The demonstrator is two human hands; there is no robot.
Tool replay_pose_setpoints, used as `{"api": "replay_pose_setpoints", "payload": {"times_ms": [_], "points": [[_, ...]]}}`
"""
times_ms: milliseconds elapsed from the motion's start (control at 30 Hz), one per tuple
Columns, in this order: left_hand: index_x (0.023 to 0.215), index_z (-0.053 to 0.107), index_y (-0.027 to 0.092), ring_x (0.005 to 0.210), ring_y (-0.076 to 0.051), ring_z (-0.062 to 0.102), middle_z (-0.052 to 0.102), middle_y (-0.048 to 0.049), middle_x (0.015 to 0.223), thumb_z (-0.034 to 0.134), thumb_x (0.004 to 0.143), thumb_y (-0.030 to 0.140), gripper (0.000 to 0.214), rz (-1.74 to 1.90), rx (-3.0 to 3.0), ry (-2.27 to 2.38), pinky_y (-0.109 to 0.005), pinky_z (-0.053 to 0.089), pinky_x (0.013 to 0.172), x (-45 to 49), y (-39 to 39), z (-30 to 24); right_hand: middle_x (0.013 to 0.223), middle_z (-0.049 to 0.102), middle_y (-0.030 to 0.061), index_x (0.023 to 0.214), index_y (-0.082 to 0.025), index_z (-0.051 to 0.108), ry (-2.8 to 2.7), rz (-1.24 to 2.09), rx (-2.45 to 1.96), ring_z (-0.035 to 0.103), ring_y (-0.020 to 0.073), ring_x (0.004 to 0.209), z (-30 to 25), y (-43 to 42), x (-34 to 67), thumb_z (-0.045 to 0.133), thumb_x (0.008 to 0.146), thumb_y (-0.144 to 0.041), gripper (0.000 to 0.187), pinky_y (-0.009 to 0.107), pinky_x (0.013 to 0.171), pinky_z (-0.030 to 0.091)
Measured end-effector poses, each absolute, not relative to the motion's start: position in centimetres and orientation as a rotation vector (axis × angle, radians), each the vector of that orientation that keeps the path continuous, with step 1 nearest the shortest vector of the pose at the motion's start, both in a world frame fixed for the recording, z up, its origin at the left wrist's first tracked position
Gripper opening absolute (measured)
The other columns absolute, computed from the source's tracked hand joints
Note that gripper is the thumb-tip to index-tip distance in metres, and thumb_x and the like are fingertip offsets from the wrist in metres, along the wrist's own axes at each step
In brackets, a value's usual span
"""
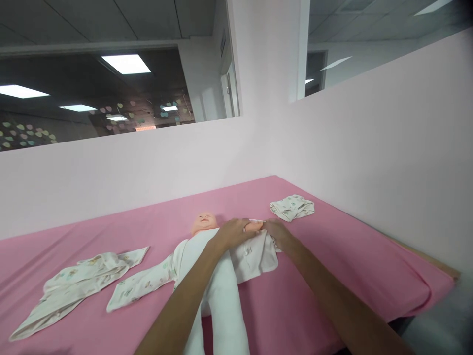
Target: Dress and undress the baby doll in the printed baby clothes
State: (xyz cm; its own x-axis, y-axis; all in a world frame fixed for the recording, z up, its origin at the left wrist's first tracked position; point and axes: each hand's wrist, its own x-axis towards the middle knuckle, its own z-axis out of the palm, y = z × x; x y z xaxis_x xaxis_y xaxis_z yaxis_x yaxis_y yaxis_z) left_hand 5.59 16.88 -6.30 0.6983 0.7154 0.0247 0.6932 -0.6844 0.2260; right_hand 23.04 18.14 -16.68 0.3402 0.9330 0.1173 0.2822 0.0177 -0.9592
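A baby doll (225,291) with a white body lies on its back, its head (205,222) toward the wall. A patterned white baby shirt (148,285) covers the doll's arm on the left and spreads flat under its other side. My left hand (233,233) is closed round the doll's bare arm (254,226), whose end shows between my two hands. Right beside it, my right hand (278,231) pinches the shirt's edge near the sleeve; its fingertips are partly hidden.
A pink sheet (310,266) covers the padded surface, with white walls behind and to the right. On the left lies a crumpled patterned baby garment (84,281). A folded patterned cloth (292,207) sits at the back right. Windows (111,93) open above the wall.
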Motion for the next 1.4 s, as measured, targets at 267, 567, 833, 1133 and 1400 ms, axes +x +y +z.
{"api": "replay_pose_setpoints", "payload": {"times_ms": [267, 567, 833, 1133, 1400], "points": [[0.099, 0.062, 0.022, 0.088, -0.024, 0.063, 0.069, -0.0061, 0.098, 0.039, 0.086, 0.058, 0.044, -0.084, 2.737, 1.234, -0.030, 0.041, 0.066, 6.0, 17.9, -7.5, 0.064, 0.050, -0.0035, 0.067, -0.021, 0.044, -1.191, 0.492, -1.569, 0.046, 0.0135, 0.062, -15.0, 16.2, 22.1, 0.047, 0.066, -0.024, 0.004, 0.023, 0.055, 0.030], [0.094, 0.060, 0.026, 0.085, -0.024, 0.063, 0.068, -0.0025, 0.093, 0.048, 0.080, 0.058, 0.037, -0.157, 2.709, 1.226, -0.029, 0.041, 0.063, 6.2, 18.4, -8.1, 0.065, 0.054, -0.0026, 0.079, -0.022, 0.045, -1.384, 0.200, -1.686, 0.047, 0.0153, 0.062, -13.7, 14.1, 20.5, 0.041, 0.075, -0.022, 0.006, 0.025, 0.056, 0.026], [0.084, 0.059, 0.024, 0.079, -0.023, 0.064, 0.068, -0.0014, 0.084, 0.064, 0.069, 0.057, 0.037, -0.107, 2.770, 1.144, -0.029, 0.042, 0.063, 5.8, 18.3, -9.0, 0.071, 0.058, -0.0019, 0.085, -0.023, 0.048, -1.482, 0.243, -1.552, 0.052, 0.0171, 0.066, -13.4, 13.7, 19.4, 0.040, 0.077, -0.021, 0.013, 0.025, 0.059, 0.031], [0.077, 0.064, 0.020, 0.086, -0.026, 0.064, 0.069, -0.0065, 0.087, 0.067, 0.070, 0.047, 0.029, -0.015, 2.827, 1.097, -0.031, 0.045, 0.070, 5.2, 17.8, -9.1, 0.090, 0.065, 0.0016, 0.095, -0.023, 0.052, -1.542, 0.262, -1.491, 0.058, 0.0190, 0.083, -13.0, 13.1, 17.3, 0.039, 0.077, -0.016, 0.023, 0.028, 0.071, 0.039], [0.111, 0.059, 0.021, 0.110, -0.027, 0.056, 0.062, -0.0086, 0.118, 0.051, 0.085, 0.049, 0.039, 0.256, 2.767, 1.254, -0.037, 0.044, 0.092, 0.3, 14.3, -7.8, 0.097, 0.063, 0.0043, 0.119, -0.022, 0.047, -1.571, 0.349, -1.607, 0.060, 0.0220, 0.089, -14.4, 10.1, 18.3, 0.044, 0.082, -0.031, 0.038, 0.032, 0.074, 0.043]]}}
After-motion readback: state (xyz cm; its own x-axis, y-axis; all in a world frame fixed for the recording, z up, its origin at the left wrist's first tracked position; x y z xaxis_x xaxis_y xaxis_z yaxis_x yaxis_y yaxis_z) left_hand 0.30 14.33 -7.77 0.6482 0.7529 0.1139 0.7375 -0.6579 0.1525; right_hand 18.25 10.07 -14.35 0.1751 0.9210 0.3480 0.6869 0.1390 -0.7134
